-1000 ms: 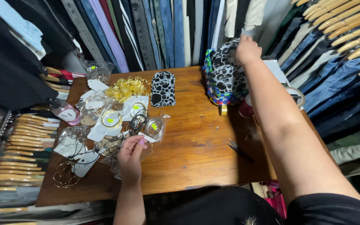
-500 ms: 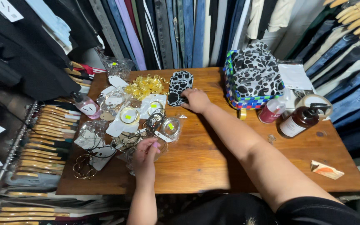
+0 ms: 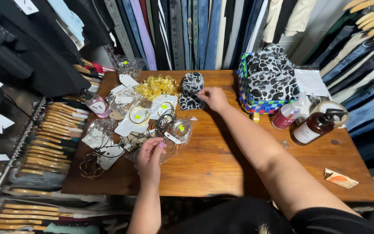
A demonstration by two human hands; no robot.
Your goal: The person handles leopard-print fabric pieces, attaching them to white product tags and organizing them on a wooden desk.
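My right hand [image 3: 213, 97] pinches the edge of a black-and-white spotted fabric pouch [image 3: 190, 90] lying at the middle back of the wooden table [image 3: 221, 156]. My left hand [image 3: 149, 159] rests on a pile of bagged hoop jewellery [image 3: 154, 130] at the table's left side, its fingers curled on a small clear bag with a white tag. A checked woven basket [image 3: 249, 102] full of more spotted pouches stands at the back right.
A yellow ribbon bow [image 3: 156, 86], a pink bottle [image 3: 96, 104], a red spray bottle [image 3: 285, 116], a brown pump bottle [image 3: 314, 125] and a tape roll [image 3: 330, 106] stand around. Hanging jeans line the back; wooden hangers fill a rail at the left.
My right hand came down from the basket to the spotted pouch and now lifts its edge. The view has shifted right and closer. My left hand has hardly moved.
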